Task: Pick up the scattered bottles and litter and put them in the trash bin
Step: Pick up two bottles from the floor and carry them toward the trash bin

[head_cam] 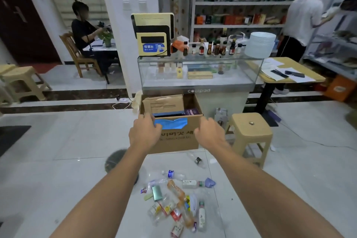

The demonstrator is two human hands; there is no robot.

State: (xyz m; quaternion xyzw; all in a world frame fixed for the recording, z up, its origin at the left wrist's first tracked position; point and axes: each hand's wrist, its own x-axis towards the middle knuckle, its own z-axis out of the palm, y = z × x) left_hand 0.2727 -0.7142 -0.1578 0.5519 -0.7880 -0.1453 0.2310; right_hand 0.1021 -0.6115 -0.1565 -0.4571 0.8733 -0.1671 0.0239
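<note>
A brown cardboard box [173,144] stands open on the floor, with a blue plastic bag [172,123] draped over its front rim. My left hand [144,133] pinches the bag's left edge at the rim. My right hand [209,133] hovers with curled fingers at the box's front right corner and holds nothing. On the tiles below my arms lies a pile of plastic bottles and wrappers [179,201]. A blue-labelled bottle [172,174] rests at the top of the pile. One clear bottle [196,159] lies apart, near the box.
A tan plastic stool [249,131] stands right of the box and a glass display counter [199,81] behind it. A dark round object [114,160] lies on the floor under my left forearm. One person sits at the back left, another stands at the shelves on the right.
</note>
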